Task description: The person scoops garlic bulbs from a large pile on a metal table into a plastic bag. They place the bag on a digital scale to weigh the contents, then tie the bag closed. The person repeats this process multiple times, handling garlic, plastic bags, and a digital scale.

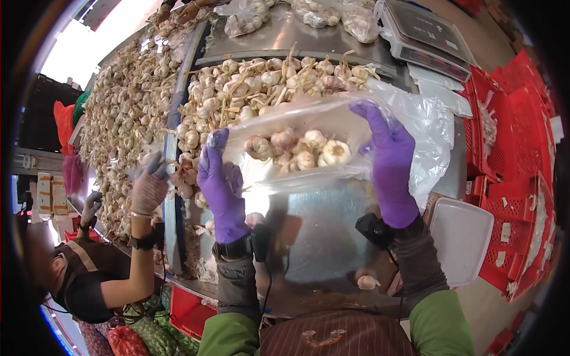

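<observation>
A clear plastic bag (294, 180) is stretched wide between my hands, its mouth spread towards me. Several garlic bulbs (335, 152) lie together inside it. My left hand (221, 187), in a purple glove, grips the bag's left edge. The opposite edge is held by my right hand (386, 155), gloved the same way. Beyond the bag spreads a heap of loose garlic bulbs (249, 82) with dry stems. One single bulb (368, 282) rests on the steel table (320, 249) near my apron. A stack of clear plastic bags (429, 133) lies right of my right hand.
A blue-edged divider (171, 213) separates a larger garlic pile (129, 98), where a co-worker's gloved hand (149, 189) reaches in. Filled bags (247, 18) and a weighing scale (429, 33) sit at the back. On the right are red plastic crates (512, 209) and a white lidded container (463, 240).
</observation>
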`<act>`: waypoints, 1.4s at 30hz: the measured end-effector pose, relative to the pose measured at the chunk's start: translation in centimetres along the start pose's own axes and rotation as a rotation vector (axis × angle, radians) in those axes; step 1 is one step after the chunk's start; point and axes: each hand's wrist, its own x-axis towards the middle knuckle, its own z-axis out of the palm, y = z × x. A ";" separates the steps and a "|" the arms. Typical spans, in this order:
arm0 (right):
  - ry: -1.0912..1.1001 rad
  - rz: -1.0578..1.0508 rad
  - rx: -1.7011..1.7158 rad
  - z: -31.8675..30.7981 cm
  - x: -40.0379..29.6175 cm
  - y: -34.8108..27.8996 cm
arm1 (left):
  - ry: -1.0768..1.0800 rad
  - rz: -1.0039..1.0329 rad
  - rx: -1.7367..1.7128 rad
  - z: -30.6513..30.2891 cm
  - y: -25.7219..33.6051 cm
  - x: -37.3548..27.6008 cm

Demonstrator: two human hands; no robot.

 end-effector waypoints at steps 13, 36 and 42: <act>0.208 -0.082 -0.192 -10.2 -6.6 -3.7 | -0.175 -0.145 0.159 3.9 0.7 -9.2; 0.739 0.041 -0.271 -38.9 -16.0 -13.3 | -0.219 0.437 1.588 13.6 -16.1 -2.9; 0.716 0.133 -0.254 -41.3 -15.7 -12.5 | -0.145 0.622 1.636 13.5 -17.8 -3.3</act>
